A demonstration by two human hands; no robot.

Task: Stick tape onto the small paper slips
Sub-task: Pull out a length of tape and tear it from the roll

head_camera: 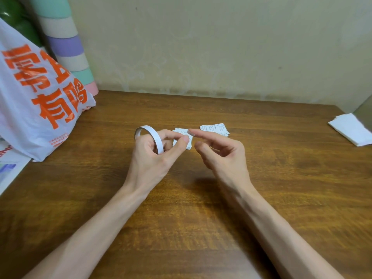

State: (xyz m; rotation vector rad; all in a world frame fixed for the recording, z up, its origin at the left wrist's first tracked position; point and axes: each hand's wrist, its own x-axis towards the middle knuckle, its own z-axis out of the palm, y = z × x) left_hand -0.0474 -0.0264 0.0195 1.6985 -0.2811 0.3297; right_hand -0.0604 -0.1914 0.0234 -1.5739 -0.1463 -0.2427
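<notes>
- One wooden worktop (261, 198) is carrying everything; whether any slip is already bearing tape cannot be told.
- Left hand (153, 158) is gripping the tape roll (150, 135), fingers curled through its ring.
- Right hand (219, 156) is hovering beside it, forefinger out, thumb apart, pinching nothing.
- Paper slips (215, 128) are lying flat just behind both hands.
- Short tape piece (191, 132) is seemingly clinging to the right forefinger tip, not yet pressed down; most of the sticking is probably remaining.

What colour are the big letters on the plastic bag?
Orange, on the white plastic bag, seen in the head view.
</notes>
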